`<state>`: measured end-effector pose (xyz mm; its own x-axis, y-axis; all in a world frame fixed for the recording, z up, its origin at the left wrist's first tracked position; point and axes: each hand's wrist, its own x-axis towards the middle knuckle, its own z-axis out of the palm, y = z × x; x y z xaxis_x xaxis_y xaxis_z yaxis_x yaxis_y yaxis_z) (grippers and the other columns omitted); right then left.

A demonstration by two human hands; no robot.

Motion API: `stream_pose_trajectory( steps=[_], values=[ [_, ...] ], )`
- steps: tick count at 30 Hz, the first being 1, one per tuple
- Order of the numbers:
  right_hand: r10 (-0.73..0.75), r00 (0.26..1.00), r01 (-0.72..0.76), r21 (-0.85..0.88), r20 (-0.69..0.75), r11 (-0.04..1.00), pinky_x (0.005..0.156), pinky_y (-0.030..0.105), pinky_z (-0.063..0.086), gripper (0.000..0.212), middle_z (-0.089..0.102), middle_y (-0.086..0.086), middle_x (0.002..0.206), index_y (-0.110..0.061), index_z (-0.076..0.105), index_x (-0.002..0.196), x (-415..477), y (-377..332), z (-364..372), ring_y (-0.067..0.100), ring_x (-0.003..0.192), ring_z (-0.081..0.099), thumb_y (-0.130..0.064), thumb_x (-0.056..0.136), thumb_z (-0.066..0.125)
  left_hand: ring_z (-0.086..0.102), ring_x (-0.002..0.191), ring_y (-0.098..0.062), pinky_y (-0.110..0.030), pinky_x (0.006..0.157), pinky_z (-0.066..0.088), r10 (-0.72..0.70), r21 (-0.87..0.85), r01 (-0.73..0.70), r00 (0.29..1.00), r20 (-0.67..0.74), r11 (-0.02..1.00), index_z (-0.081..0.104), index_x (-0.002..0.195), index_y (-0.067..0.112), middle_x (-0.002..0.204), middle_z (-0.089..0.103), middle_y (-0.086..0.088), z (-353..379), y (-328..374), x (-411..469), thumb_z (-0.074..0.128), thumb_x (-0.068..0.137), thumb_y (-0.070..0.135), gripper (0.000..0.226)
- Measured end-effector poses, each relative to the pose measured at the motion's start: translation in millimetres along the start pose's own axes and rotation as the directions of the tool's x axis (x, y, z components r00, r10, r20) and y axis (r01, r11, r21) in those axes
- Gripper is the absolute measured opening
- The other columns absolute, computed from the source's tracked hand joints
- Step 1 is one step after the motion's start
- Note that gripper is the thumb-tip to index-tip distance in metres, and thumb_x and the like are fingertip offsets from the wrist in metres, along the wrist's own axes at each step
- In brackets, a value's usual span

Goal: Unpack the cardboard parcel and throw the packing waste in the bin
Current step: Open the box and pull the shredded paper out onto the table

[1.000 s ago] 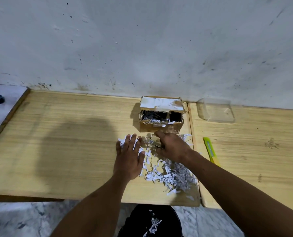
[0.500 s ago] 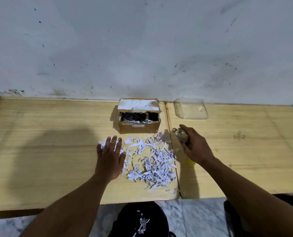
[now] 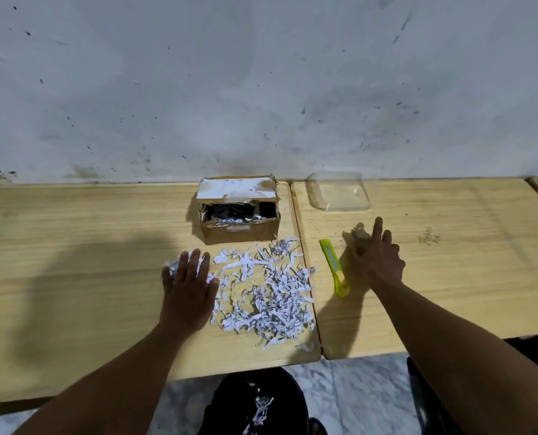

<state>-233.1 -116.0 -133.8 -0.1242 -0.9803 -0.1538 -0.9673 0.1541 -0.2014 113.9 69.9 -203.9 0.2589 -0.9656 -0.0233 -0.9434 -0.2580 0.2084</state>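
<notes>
Two bare hands reach out over a pale wooden counter [image 3: 73, 246] set against a scuffed white wall [image 3: 261, 89]. An open cardboard parcel [image 3: 239, 229] sits at the back of the counter by the wall, its white-topped flap raised and paper shreds visible inside. Just in front of the parcel, a loose pile of shredded white paper [image 3: 270, 293] is spread across the counter. The left hand [image 3: 189, 287] lies flat, palm down and fingers spread, on the left edge of that pile, gripping nothing. Right of the parcel, across a seam in the counter, the right hand [image 3: 377, 259] is closed around a small crumpled object [image 3: 358, 235] with the index finger pointing forward; what the object is cannot be told. A yellow-green utility knife [image 3: 333, 266] lies between the shreds and the right hand. A clear plastic lid [image 3: 338, 194] rests right of the parcel near the wall. Below the counter edge, in front of the parcel, a black bin [image 3: 255, 400] holds some shreds.
</notes>
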Motion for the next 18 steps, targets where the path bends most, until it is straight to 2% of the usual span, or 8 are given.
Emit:
stream_pose_trajectory(
  steps=[3,5,13,18],
  values=[
    [-0.047,0.998,0.047,-0.014,0.039,0.999,0.103,0.065,0.033,0.084,0.010,0.009,0.164,-0.026,-0.004,0.156,-8.4,-7.2,12.8,0.037,0.146,0.020,-0.056,0.094,0.043,0.016,0.151,-0.029,-0.058,0.116,0.013,-0.013,0.009,0.013,1.000,0.009,1.000,0.030,0.153,0.019,0.163,0.023,-0.005,-0.2,1.0,0.8,0.021,0.097,0.050,0.065],
    [-0.058,0.996,0.062,-0.059,0.063,0.996,0.106,0.064,0.030,0.081,0.004,0.009,0.166,-0.027,-0.004,0.157,-11.3,-9.0,19.4,0.035,0.150,0.010,-0.059,0.096,0.038,0.015,0.151,-0.028,-0.058,0.116,0.012,-0.017,0.007,0.017,1.000,0.015,1.000,0.029,0.154,0.020,0.163,0.022,-0.005,-0.5,1.4,0.6,0.021,0.097,0.050,0.065],
    [-0.095,0.994,0.097,-0.025,0.060,0.995,0.107,0.059,0.034,0.074,0.005,0.007,0.166,-0.026,0.010,0.157,-10.5,-2.7,21.1,0.033,0.150,0.012,-0.061,0.097,0.034,0.015,0.151,-0.029,-0.059,0.116,0.014,-0.019,0.019,0.018,0.999,0.047,1.000,0.028,0.154,0.019,0.163,0.023,-0.006,-5.2,2.4,0.2,0.019,0.097,0.050,0.065],
    [-0.089,0.993,0.091,-0.025,0.079,0.996,0.111,0.066,0.022,0.077,0.002,0.007,0.166,-0.027,0.010,0.156,-9.2,-7.7,12.0,0.034,0.151,0.007,-0.065,0.094,0.035,0.016,0.151,-0.026,-0.057,0.116,0.012,-0.028,-0.085,0.031,0.999,0.039,0.996,0.028,0.154,0.024,0.162,0.026,-0.005,-14.7,7.3,1.1,0.014,0.098,0.050,0.064]
  ],
)
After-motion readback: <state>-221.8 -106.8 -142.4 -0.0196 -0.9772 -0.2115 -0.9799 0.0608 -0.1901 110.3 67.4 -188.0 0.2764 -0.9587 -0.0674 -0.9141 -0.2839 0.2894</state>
